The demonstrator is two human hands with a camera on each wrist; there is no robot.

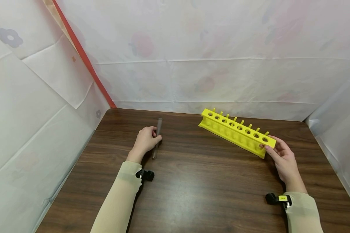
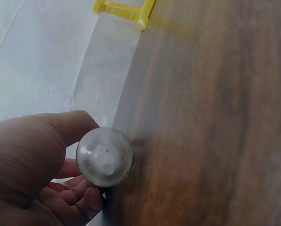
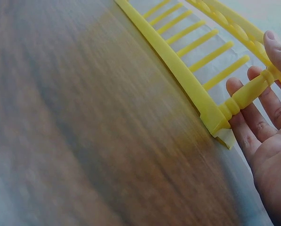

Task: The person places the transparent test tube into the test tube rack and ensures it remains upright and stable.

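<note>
- The left hand (image 1: 145,139) has its fingers curled round a clear, round-bottomed glass test tube (image 1: 157,138). It holds the tube about its middle, so both ends stick out and the tube stands tilted over the dark wood-grain surface (image 1: 198,181), on the left side.
- From the left wrist view the rounded bottom of the tube (image 2: 105,157) faces the camera, with thumb and fingertips closed about it. That is a light hold, suited to thin glass.
- The right hand (image 1: 281,158) rests at the near end of a long yellow plastic test-tube rack (image 1: 236,132). Its thumb lies on the top plate, and its fingers spread straight along the end post (image 3: 246,94), seemingly steadying the rack.
- The rack stands on the surface at the right, running diagonally away toward the far wall, its row of holes facing up and all empty.
- Tube and rack are well apart. A white cloth backdrop (image 1: 192,64) encloses the surface on three sides.
</note>
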